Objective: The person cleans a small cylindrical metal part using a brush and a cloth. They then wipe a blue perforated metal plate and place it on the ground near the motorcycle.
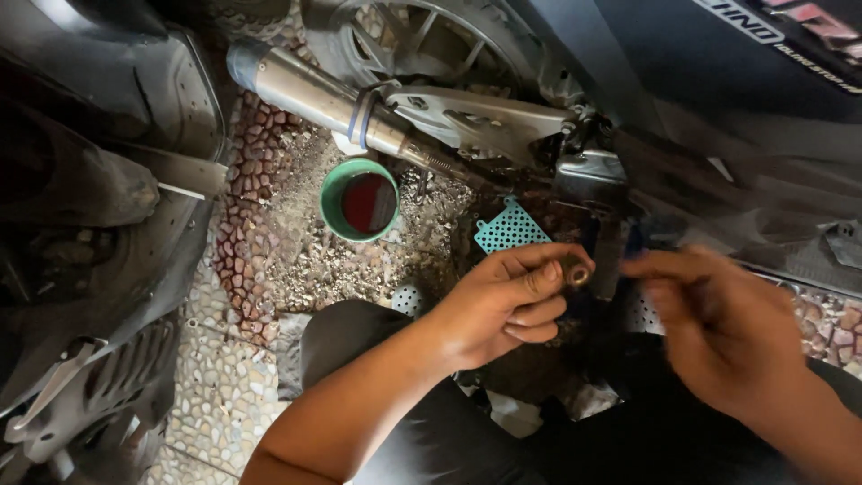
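Observation:
My left hand (507, 301) is raised in the middle of the view and pinches a small round metal part, like a nut or bushing (577, 275), between thumb and forefinger. My right hand (718, 328) is just to its right, blurred, with its fingers reaching toward the small part; I cannot tell whether it holds anything. Both hands hover in front of the lower side of a motorcycle (503, 126), below its silver exhaust pipe (314, 94) and rear wheel (422, 40).
A green bowl (330, 193) holding dark red liquid sits on the pebbled ground under the exhaust. A teal perforated plastic piece (507, 229) lies beside it. Another vehicle's dark body panels (81, 224) fill the left side. My dark trousers (467, 431) are at the bottom.

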